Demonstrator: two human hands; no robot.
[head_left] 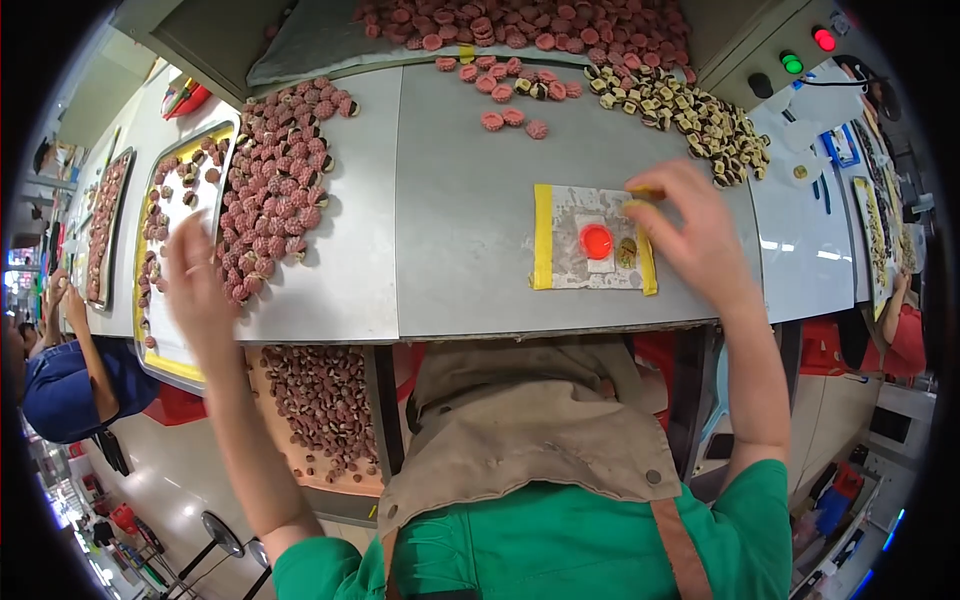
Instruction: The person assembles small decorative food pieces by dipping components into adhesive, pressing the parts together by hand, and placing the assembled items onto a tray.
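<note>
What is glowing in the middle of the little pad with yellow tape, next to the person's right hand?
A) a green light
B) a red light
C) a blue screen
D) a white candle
B: a round red light glows in the grey pad with yellow tape edges, just left of the right hand hovering at that pad.

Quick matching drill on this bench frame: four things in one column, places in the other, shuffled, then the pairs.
Things
1. left hand
2. right hand
3. glowing red disc
4. green and red lights

Places
A. on the control box at the upper right
B. in the middle of the yellow-taped plate
C. raised beside the big pile of pink pieces
D. over the plate's right edge, pinching a small yellowish piece

Pairs: 1-C, 2-D, 3-B, 4-A
</note>
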